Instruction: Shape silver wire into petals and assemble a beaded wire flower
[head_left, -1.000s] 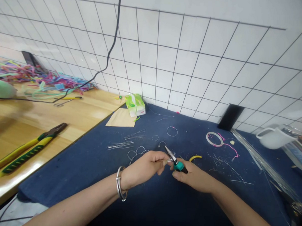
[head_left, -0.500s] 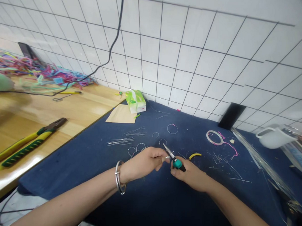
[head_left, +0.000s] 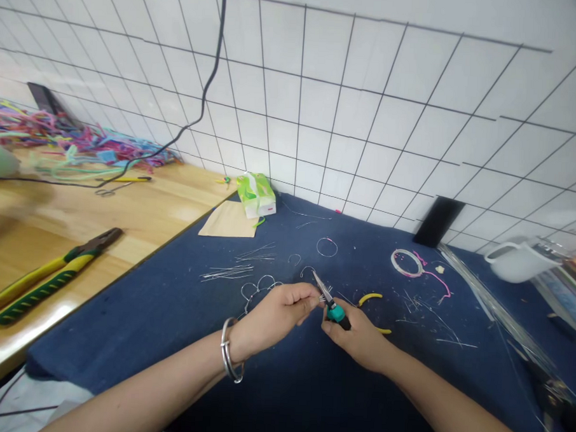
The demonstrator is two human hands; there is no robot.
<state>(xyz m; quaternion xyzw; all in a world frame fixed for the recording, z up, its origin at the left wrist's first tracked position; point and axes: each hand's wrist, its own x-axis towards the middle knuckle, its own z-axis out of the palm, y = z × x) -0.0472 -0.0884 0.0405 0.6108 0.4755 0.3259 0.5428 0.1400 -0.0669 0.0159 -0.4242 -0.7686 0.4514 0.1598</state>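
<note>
Over the dark blue cloth (head_left: 140,318), my left hand (head_left: 277,314) pinches thin silvery wire (head_left: 322,299), its ends showing at the fingertips. My right hand (head_left: 361,337) is closed round long-nose pliers (head_left: 335,312) with teal and black handles. Their narrow jaws point up and to the left, just beside my left fingertips; whether they grip the wire I cannot tell. A curled wire (head_left: 307,268) shows by the plier tips. Partly behind my left hand lies a wire shape with several loops (head_left: 249,289). Yellow-handled pliers (head_left: 371,297) lie partly hidden behind my right hand.
Straight wire pieces (head_left: 225,273) lie left of my hands, and a wire ring (head_left: 327,246) beyond them. A wire coil (head_left: 407,263), a white mug (head_left: 512,261) and long wires (head_left: 471,278) are on the right. Large pliers (head_left: 51,279) and a tissue pack (head_left: 256,194) are leftward.
The view has shifted slightly. Both hands stay together with the pliers beside the left fingertips; more of the yellow-handled pliers shows behind my right hand.
</note>
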